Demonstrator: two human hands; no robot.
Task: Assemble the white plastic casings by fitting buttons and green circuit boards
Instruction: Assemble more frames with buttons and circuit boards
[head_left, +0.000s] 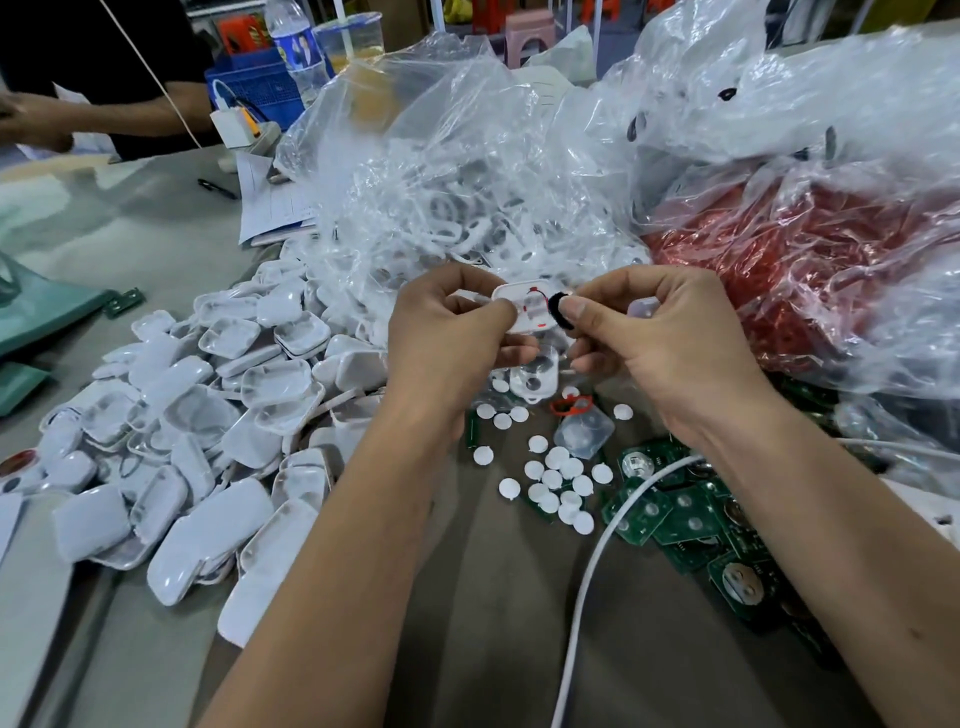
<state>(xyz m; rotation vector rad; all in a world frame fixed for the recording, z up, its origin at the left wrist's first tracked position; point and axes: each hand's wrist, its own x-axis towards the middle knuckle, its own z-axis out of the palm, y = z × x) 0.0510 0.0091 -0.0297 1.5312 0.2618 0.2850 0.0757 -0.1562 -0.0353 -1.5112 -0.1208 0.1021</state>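
Note:
My left hand (447, 343) grips a white plastic casing (524, 306) with red marks inside, held up above the table. My right hand (660, 338) pinches a small black round part (561, 310) at the casing's right edge. Below my hands lie several loose white round buttons (556, 475). Green circuit boards (685, 512) are heaped under my right forearm. A large pile of white casings (218, 431) covers the table on the left.
A clear bag of white casings (457, 171) stands behind my hands, and a bag of red parts (810, 260) at the right. A white cable (602, 561) runs across the boards. Another person (78, 88) sits at the far left by a blue basket (254, 88).

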